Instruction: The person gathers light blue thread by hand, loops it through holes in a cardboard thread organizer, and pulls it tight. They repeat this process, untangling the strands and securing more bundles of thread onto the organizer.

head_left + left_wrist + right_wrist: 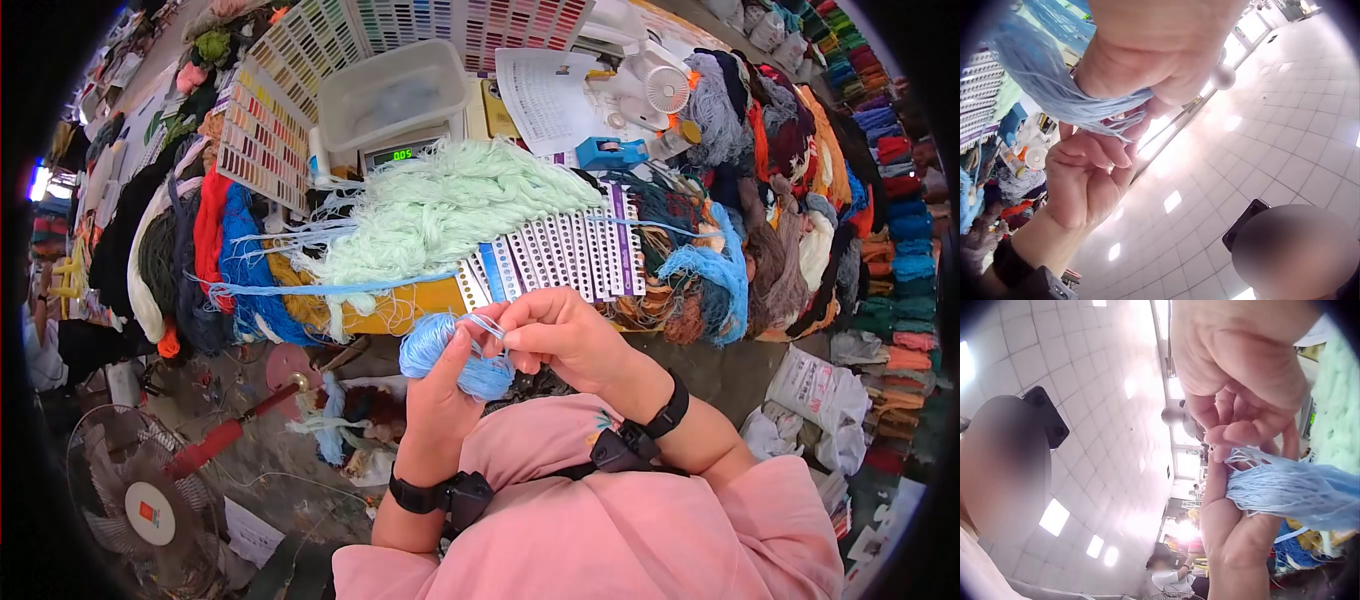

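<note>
A light blue skein of thread point(485, 376) point(1041, 75) point(1291, 490) lies in the left hand point(440, 400) point(1154, 47) point(1235, 531), whose thumb and fingers curl round it. At the skein's right end, the right hand point(565, 335) point(1085, 181) point(1247, 369) pinches strands between thumb and fingertips, touching the left fingertips. Loose strand ends show there in the right wrist view. Both hands are above the lap, in front of the table edge. Exactly which strands the right fingertips pinch is hidden.
Pale green yarn point(460, 200) covers the table's middle, beside punched sample cards point(560, 255). Behind stand a plastic tub point(395, 95) on a scale, colour charts point(265, 130) and a blue tape dispenser point(610, 153). Yarn heaps flank both sides; a floor fan point(150, 512) stands lower left.
</note>
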`<action>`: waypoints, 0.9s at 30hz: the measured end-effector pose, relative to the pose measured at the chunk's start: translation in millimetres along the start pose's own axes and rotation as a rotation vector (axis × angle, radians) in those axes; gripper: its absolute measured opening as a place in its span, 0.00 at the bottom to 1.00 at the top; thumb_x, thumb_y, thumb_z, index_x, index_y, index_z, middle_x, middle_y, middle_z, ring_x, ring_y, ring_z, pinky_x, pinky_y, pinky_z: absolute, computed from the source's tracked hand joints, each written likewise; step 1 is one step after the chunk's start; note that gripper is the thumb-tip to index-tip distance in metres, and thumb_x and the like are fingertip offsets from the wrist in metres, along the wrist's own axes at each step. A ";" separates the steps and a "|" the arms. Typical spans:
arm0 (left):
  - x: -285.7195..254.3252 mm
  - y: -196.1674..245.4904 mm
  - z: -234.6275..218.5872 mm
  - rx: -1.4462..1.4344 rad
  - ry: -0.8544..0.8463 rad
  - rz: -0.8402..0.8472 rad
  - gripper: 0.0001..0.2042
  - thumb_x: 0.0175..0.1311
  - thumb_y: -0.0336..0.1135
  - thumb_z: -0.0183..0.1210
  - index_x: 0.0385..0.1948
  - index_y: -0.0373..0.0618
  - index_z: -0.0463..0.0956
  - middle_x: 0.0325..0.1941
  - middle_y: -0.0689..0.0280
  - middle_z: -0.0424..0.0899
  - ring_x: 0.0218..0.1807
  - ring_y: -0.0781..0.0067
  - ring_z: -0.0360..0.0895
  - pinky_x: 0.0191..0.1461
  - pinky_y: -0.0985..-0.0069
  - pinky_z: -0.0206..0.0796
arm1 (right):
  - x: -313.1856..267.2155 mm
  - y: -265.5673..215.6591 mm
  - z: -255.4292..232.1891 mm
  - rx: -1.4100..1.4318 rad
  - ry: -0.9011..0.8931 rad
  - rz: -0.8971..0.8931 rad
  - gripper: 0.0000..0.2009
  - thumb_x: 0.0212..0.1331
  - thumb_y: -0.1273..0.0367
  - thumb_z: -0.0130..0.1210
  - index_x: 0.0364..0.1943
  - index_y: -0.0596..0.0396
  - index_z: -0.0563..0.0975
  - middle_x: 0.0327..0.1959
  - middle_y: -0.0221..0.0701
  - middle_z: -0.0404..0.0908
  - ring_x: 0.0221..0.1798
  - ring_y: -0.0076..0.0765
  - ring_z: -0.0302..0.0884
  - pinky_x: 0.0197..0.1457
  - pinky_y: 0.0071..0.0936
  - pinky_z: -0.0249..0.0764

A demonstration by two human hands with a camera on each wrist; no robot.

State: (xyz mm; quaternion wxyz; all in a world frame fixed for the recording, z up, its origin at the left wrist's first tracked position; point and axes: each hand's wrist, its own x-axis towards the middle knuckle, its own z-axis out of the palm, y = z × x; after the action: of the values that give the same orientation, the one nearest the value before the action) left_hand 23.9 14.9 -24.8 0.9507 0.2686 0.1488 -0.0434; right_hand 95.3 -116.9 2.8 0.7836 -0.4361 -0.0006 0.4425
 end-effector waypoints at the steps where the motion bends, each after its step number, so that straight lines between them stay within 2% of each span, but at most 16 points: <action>1: 0.1 0.1 -1.0 -0.009 -0.041 -0.004 0.17 0.59 0.37 0.43 0.44 0.31 0.64 0.42 0.57 0.72 0.43 0.67 0.71 0.46 0.72 0.63 | -0.1 -0.2 0.0 0.005 -0.014 0.007 0.03 0.46 0.75 0.50 0.25 0.60 0.73 0.17 0.25 0.70 0.17 0.16 0.62 0.20 0.12 0.57; 4: -2.1 3.3 6.4 -0.018 0.046 -0.028 0.15 0.58 0.34 0.45 0.42 0.31 0.67 0.44 0.57 0.71 0.44 0.71 0.70 0.42 0.76 0.64 | -1.2 -1.3 -0.4 0.009 -0.031 0.032 0.04 0.48 0.73 0.50 0.25 0.60 0.73 0.16 0.25 0.69 0.17 0.14 0.61 0.18 0.12 0.54; 6: -3.0 2.6 11.5 -0.037 0.035 0.025 0.15 0.58 0.34 0.44 0.42 0.32 0.67 0.46 0.56 0.69 0.44 0.70 0.69 0.42 0.75 0.64 | -2.4 -2.6 1.1 0.000 -0.009 0.056 0.04 0.49 0.72 0.50 0.25 0.59 0.73 0.16 0.24 0.69 0.16 0.13 0.60 0.17 0.11 0.51; 9: -4.3 2.2 13.8 -0.049 0.060 0.018 0.14 0.58 0.33 0.44 0.42 0.32 0.68 0.49 0.54 0.67 0.45 0.68 0.69 0.41 0.73 0.64 | -3.3 -4.4 -5.3 0.223 -0.023 0.140 0.05 0.49 0.72 0.50 0.26 0.59 0.73 0.17 0.22 0.69 0.15 0.11 0.57 0.15 0.11 0.47; 12: -3.6 3.0 12.5 -0.026 0.057 -0.011 0.14 0.58 0.32 0.44 0.41 0.33 0.69 0.50 0.54 0.67 0.45 0.67 0.69 0.40 0.71 0.64 | -6.0 -11.6 10.0 -0.155 0.034 0.159 0.04 0.48 0.73 0.50 0.25 0.60 0.74 0.18 0.21 0.70 0.14 0.11 0.54 0.14 0.10 0.46; 15: -4.5 3.8 10.1 0.005 0.070 -0.022 0.13 0.57 0.31 0.44 0.41 0.34 0.69 0.49 0.54 0.67 0.45 0.67 0.69 0.39 0.69 0.65 | -2.7 -8.6 15.0 -0.162 0.099 0.136 0.03 0.47 0.75 0.50 0.25 0.60 0.74 0.20 0.22 0.72 0.14 0.10 0.52 0.15 0.09 0.47; 18: -6.5 5.2 10.7 -0.037 0.100 -0.018 0.13 0.58 0.32 0.45 0.41 0.35 0.68 0.47 0.55 0.69 0.44 0.67 0.70 0.40 0.68 0.65 | 3.2 -0.3 7.0 -0.034 0.076 0.093 0.02 0.46 0.76 0.50 0.24 0.60 0.74 0.25 0.25 0.74 0.14 0.10 0.52 0.15 0.09 0.47; 19: -6.7 5.4 10.9 -0.064 0.106 -0.015 0.13 0.58 0.32 0.45 0.40 0.35 0.68 0.47 0.55 0.69 0.44 0.68 0.70 0.40 0.68 0.65 | 2.2 -3.3 6.4 -0.016 0.069 0.137 0.02 0.45 0.76 0.50 0.23 0.60 0.74 0.31 0.25 0.74 0.14 0.10 0.52 0.15 0.09 0.47; 22: -7.6 6.6 4.9 -0.150 0.095 -0.021 0.12 0.58 0.33 0.45 0.39 0.36 0.68 0.44 0.56 0.71 0.42 0.69 0.70 0.41 0.67 0.66 | 3.6 -1.5 1.6 0.041 0.044 0.146 0.02 0.45 0.76 0.50 0.23 0.60 0.74 0.29 0.24 0.74 0.14 0.09 0.51 0.14 0.10 0.46; 25: -8.7 9.1 3.2 -0.185 0.085 -0.043 0.11 0.57 0.31 0.46 0.39 0.35 0.68 0.43 0.57 0.71 0.42 0.69 0.70 0.40 0.67 0.67 | 3.8 -4.3 9.5 0.036 0.066 0.150 0.02 0.45 0.76 0.51 0.24 0.60 0.74 0.21 0.22 0.71 0.13 0.09 0.50 0.14 0.10 0.44; 27: -10.3 8.7 3.6 -0.164 0.099 0.001 0.10 0.55 0.28 0.48 0.37 0.35 0.69 0.43 0.57 0.71 0.41 0.69 0.71 0.40 0.67 0.67 | 4.5 -4.5 11.1 0.008 0.065 0.150 0.03 0.45 0.76 0.51 0.25 0.60 0.74 0.18 0.21 0.69 0.13 0.09 0.50 0.14 0.10 0.44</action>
State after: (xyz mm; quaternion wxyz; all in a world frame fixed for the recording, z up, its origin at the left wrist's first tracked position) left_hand 16.4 20.4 -14.4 0.9610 0.1917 0.1984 -0.0176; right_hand 96.9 -107.2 10.9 0.7497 -0.4458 0.0593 0.4855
